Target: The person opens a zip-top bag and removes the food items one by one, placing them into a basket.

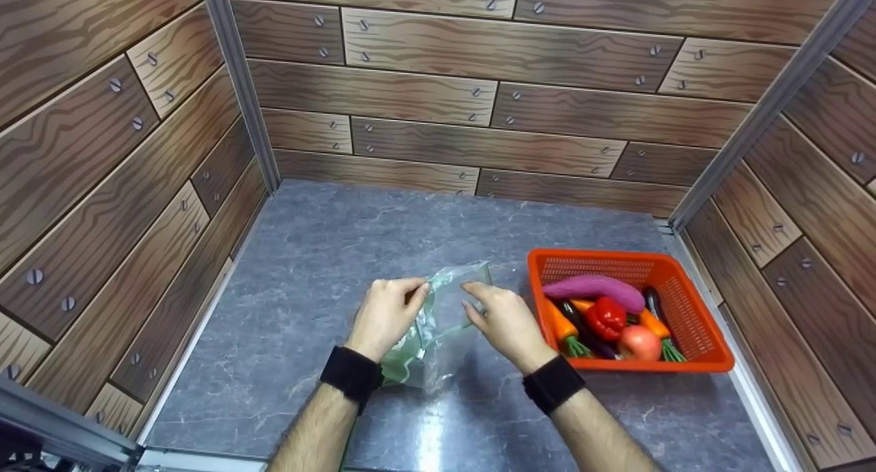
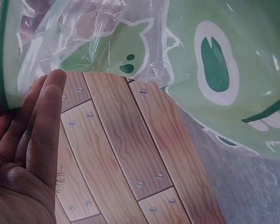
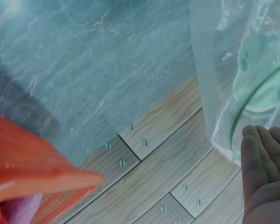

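Observation:
A clear plastic bag (image 1: 438, 342) with a green cartoon print is held up over the grey tabletop, between both hands. My left hand (image 1: 389, 311) pinches its upper left edge between thumb and fingers. The left wrist view shows the green strip (image 2: 3, 56) along that edge and the printed panel (image 2: 214, 116) hanging beside the fingers. On the other side, my right hand (image 1: 505, 318) has thumb and forefinger parted at the bag's right edge. Its fingers (image 3: 254, 154) look nearly straight against the plastic in the right wrist view.
At the right stands an orange plastic basket (image 1: 705, 321). In it lie a purple sweet potato (image 1: 602, 289), a red bell pepper (image 1: 606, 317), a reddish round fruit (image 1: 640, 342), carrots (image 1: 562, 325) and dark eggplants. Wood-patterned walls (image 1: 424, 92) enclose the tabletop (image 1: 287, 253) on three sides.

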A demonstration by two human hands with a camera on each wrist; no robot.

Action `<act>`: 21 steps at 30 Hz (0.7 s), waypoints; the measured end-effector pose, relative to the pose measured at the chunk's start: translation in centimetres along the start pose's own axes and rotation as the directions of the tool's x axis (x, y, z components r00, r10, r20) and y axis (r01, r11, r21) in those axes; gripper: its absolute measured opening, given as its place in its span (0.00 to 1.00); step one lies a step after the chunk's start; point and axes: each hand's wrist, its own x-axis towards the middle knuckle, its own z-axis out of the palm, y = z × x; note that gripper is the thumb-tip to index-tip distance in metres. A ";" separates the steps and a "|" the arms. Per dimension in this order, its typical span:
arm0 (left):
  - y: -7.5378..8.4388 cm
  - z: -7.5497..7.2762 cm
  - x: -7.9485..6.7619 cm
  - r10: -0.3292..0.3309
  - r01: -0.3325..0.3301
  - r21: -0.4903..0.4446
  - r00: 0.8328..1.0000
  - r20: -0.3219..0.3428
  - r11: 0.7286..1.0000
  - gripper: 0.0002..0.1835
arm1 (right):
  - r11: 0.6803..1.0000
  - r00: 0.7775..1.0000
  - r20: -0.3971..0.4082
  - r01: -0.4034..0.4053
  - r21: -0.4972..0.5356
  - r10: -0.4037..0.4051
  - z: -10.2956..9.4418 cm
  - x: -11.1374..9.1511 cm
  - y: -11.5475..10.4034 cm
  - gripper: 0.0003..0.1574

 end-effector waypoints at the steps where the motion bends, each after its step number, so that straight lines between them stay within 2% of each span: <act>1: 0.1 0.0 0.0 0.002 -0.002 -0.003 1.000 0.000 1.000 0.13 | 1.000 1.000 0.022 0.010 0.007 -0.011 0.3 0.1 -0.1 0.22; 8: -0.1 0.0 -0.1 -0.018 0.019 -0.016 1.000 0.016 1.000 0.14 | 0.997 0.982 0.172 0.079 0.012 -0.080 2.6 0.6 -0.3 0.18; 12: -1.2 -0.1 -0.2 -0.043 0.043 -0.020 0.999 0.029 0.999 0.17 | 0.996 0.972 0.220 0.093 -0.011 -0.088 3.7 0.3 -0.1 0.04; 13: -1.6 0.0 -0.3 -0.049 0.050 -0.017 0.998 0.025 0.999 0.18 | 0.996 0.969 0.232 0.089 -0.010 -0.085 3.9 0.2 0.0 0.05; 15: -2.7 0.1 -0.5 -0.062 0.062 -0.002 0.998 0.017 0.998 0.18 | 0.997 0.963 0.259 0.077 -0.005 -0.073 4.2 -0.1 0.1 0.11; 17: -3.8 0.3 -0.9 -0.089 0.089 0.017 0.996 0.003 0.996 0.16 | 0.999 0.956 0.287 0.050 0.015 -0.052 4.5 -0.4 0.4 0.14; 21: -5.7 0.4 -1.8 -0.104 0.106 0.105 0.994 -0.021 0.989 0.11 | 0.999 0.940 0.340 -0.026 0.032 0.014 5.1 -1.1 0.8 0.15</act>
